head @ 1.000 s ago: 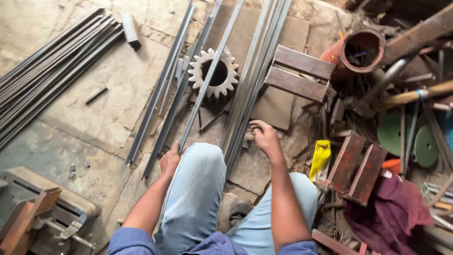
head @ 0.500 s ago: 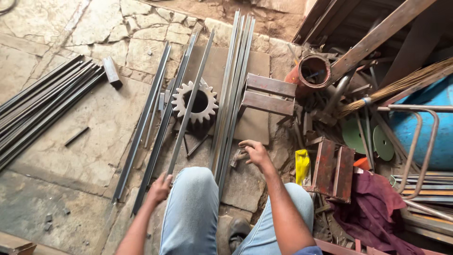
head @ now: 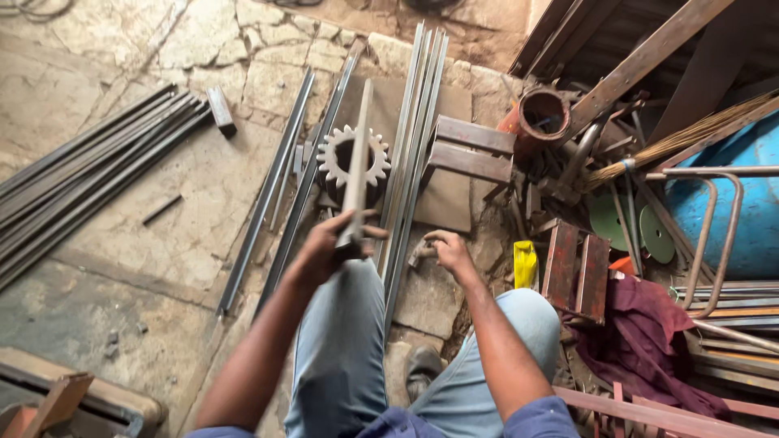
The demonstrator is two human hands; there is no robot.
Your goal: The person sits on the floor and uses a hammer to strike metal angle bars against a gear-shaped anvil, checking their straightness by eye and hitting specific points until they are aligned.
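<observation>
Bar (head: 357, 162) lifted by left hand (head: 324, 247), fingers clamped round it
It was lying left of the gear (head: 354, 165) before; right hand (head: 448, 250) curled beside the bars (head: 412, 138), grip unclear

- blue drum (head: 730, 203) cut off by the right edge;
- left hand (head: 324, 247) hides part of the metal bar (head: 357, 170);
- right hand (head: 450, 251) covers something unclear.

Am seeing left hand (head: 329, 243) raised above knee — fingers wrapping closed in tight grip, forearm stretching forward. Right hand (head: 448, 250) reaching low — fingers curling downward, arm extending past right knee.
</observation>
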